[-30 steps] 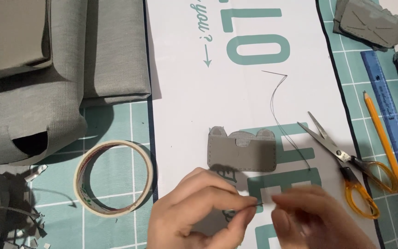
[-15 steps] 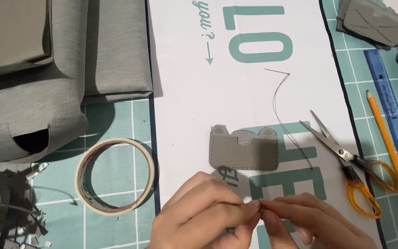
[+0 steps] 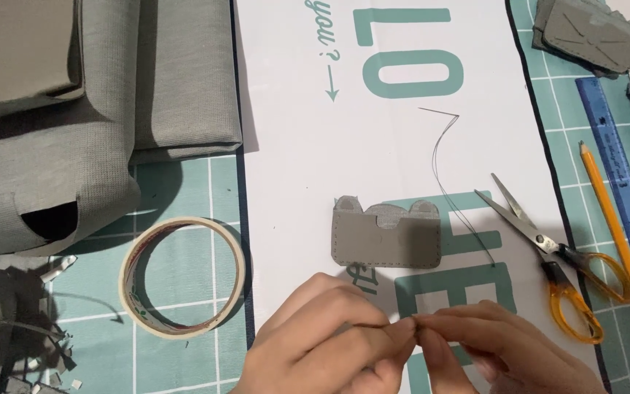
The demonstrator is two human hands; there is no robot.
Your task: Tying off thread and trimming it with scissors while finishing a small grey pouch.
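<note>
Hands (image 3: 410, 343) have closed together; grey piece (image 3: 386, 235) lies just beyond the grip.

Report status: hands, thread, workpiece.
Left hand and right hand pinched together fingertip to fingertip. Thread loose on white sheet. Grey leather piece lies untouched. Scissors alongside.

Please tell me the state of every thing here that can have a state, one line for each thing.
left hand: fingertips pinched against the right hand's
right hand: fingertips pinched, meeting the left
thread: loose, curving across the white sheet
grey piece: lying flat
scissors: blades open
tape roll: lying flat
pencil: lying beside the ruler
grey fabric: folded
</note>
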